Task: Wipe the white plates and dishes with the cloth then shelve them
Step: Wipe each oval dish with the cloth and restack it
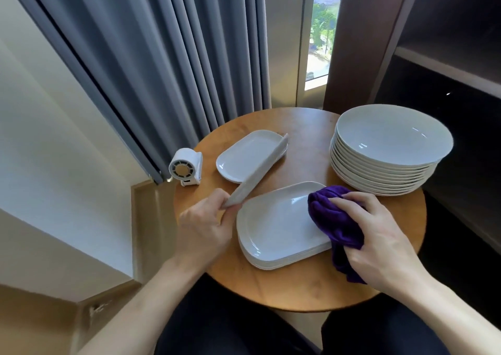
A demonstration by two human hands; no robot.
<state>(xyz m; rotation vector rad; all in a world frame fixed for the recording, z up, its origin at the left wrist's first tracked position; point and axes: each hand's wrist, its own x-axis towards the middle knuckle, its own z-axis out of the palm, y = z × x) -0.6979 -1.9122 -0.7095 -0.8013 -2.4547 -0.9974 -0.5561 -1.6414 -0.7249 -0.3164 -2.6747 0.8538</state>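
Purple cloth (336,221) is bunched in the right hand (379,232), whose curled fingers press it onto the top of the near stack (273,227) of oblong plates. The left hand (202,226) pinches 1 oblong plate (260,170) by a corner, tilted on edge over the far plates (244,154). All the white ware in this head view is on the worktop (298,287), the pile of round dishes (390,137) included, so wiping seems partway and loading the shelf (444,64) not yet begun.

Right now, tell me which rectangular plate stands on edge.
The plate the left hand grips, tilted on edge; the lone plate and the stack lie flat.
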